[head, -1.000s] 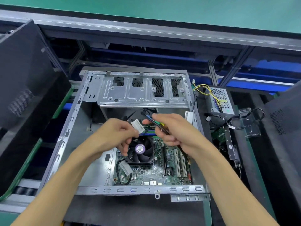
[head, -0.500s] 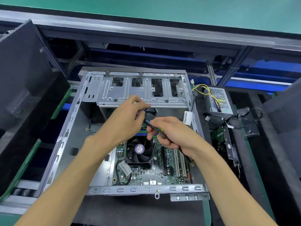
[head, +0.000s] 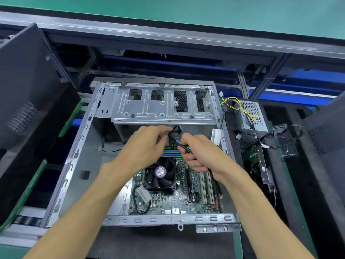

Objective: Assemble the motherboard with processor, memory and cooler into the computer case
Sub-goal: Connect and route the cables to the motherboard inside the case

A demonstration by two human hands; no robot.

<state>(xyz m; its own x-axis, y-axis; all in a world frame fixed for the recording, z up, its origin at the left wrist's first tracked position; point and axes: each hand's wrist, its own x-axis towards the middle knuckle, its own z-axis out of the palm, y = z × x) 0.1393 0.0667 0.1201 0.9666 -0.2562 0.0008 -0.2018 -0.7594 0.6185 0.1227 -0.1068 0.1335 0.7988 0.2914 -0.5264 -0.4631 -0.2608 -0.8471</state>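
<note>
Both hands pinch a thin black cable bundle (head: 174,136) — left hand (head: 144,146) at its loop, right hand (head: 198,153) lower — above the green motherboard (head: 168,200) (black-fanned cooler (head: 160,173) fitted) inside the open grey metal case (head: 80,146).

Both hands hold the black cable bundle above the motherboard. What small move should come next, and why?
Probably lower the black cable bundle toward the motherboard: both the left hand and the right hand pinch it above the cooler fan, its end unplugged.

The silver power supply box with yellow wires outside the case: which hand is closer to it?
Right. The right hand grips a black cable bundle nearer the silver power supply box; the left hand is further left.
</note>
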